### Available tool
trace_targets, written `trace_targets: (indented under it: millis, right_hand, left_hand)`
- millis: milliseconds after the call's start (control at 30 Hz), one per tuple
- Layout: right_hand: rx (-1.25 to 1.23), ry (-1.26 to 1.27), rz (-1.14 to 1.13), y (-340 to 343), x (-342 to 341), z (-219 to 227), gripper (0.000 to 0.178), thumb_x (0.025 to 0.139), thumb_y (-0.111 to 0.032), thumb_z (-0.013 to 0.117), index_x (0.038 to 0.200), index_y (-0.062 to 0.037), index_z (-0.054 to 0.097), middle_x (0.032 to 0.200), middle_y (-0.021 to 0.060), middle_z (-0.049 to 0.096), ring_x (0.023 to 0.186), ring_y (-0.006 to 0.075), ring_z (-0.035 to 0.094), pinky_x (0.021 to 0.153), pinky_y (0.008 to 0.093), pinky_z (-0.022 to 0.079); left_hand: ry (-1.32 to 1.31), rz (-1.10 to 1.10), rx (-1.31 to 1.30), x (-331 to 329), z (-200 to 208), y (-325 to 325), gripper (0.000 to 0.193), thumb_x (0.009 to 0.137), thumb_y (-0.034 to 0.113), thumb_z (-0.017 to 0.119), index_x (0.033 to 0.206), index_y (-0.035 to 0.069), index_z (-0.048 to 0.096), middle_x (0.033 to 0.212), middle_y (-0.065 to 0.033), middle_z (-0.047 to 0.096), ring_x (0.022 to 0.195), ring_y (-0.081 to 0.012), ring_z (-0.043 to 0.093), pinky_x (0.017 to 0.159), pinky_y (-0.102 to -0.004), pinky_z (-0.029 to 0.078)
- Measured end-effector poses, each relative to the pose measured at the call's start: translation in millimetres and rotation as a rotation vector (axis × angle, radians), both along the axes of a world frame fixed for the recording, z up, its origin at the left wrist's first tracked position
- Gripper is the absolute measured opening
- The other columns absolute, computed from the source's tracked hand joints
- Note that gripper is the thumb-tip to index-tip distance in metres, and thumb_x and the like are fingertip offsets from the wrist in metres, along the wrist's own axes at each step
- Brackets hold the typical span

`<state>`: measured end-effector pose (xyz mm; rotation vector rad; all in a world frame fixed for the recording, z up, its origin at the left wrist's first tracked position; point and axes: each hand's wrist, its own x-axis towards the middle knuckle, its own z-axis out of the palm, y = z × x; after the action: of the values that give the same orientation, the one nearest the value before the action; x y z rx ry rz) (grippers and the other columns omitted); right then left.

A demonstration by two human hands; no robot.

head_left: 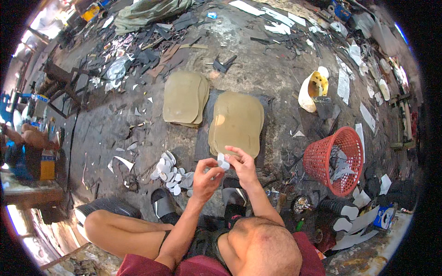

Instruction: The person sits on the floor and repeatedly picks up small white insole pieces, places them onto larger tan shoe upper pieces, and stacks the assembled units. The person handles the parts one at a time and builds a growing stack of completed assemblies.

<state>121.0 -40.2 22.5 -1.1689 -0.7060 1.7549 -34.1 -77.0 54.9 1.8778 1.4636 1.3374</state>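
Head view: my left fingers (212, 173) and right fingers (236, 151) pinch a few small pale pieces (223, 162) between them, at the near edge of the tan stack (237, 122). Loose pale pile (168, 173) left of that stack, nearer me; red basket (313, 154) to its right. My judgement: a slack grip could let the thin pieces slide apart, one dropping into the pile and getting lost among lookalikes. The stack lies uneven; a brushing knuckle might skew it.
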Motion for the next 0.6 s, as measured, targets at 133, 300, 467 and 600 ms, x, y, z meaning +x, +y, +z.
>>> trace_targets:
  millis: [133, 300, 467, 600]
  right_hand:
    - [0.170, -0.362, 0.094, 2.8, 16.0, 7.7, 0.030, 0.092, -0.007, 0.072, 0.120, -0.0008, 0.067, 0.099, 0.0094, 0.076, 0.087, 0.0126, 0.070, 0.079, 0.0268, 0.054]
    - [0.848, -1.189, 0.120, 14.7, 49.3, -2.4, 0.038, 0.078, -0.021, 0.081, 0.115, -0.0142, 0.074, 0.109, 0.0056, 0.074, 0.103, 0.0324, 0.064, 0.092, 0.0423, 0.052]
    - [0.647, -1.196, 0.269, 53.6, 86.0, -3.4, 0.030, 0.090, -0.028, 0.071, 0.115, -0.0139, 0.072, 0.099, 0.0087, 0.074, 0.095, 0.0315, 0.067, 0.086, 0.0445, 0.053]
    - [0.278, -0.877, -0.082, 79.9, 85.5, 33.6, 0.023, 0.103, -0.024, 0.058, 0.107, -0.0037, 0.068, 0.099, 0.0194, 0.073, 0.087, 0.0401, 0.071, 0.076, 0.0441, 0.056]
  left_hand:
    - [-0.677, -0.004, -0.539, 4.2, -28.9, -4.8, 0.035, 0.078, -0.004, 0.082, 0.102, 0.008, 0.060, 0.099, -0.0099, 0.068, 0.092, -0.0235, 0.068, 0.080, -0.0359, 0.057]
    - [-1.069, 0.232, -0.697, -23.1, -56.5, 2.9, 0.031, 0.087, -0.007, 0.071, 0.105, 0.008, 0.050, 0.089, -0.0122, 0.070, 0.079, -0.0193, 0.070, 0.072, -0.0323, 0.059]
    - [-0.983, 0.323, -0.672, -29.3, -57.3, 20.1, 0.019, 0.086, -0.002, 0.075, 0.100, 0.002, 0.063, 0.090, -0.0098, 0.070, 0.078, -0.0180, 0.070, 0.068, -0.0291, 0.058]
    - [-0.534, 0.073, -0.760, 9.9, -60.5, 55.3, 0.014, 0.084, 0.006, 0.079, 0.097, 0.002, 0.073, 0.089, -0.0051, 0.072, 0.079, -0.0189, 0.069, 0.069, -0.0320, 0.055]
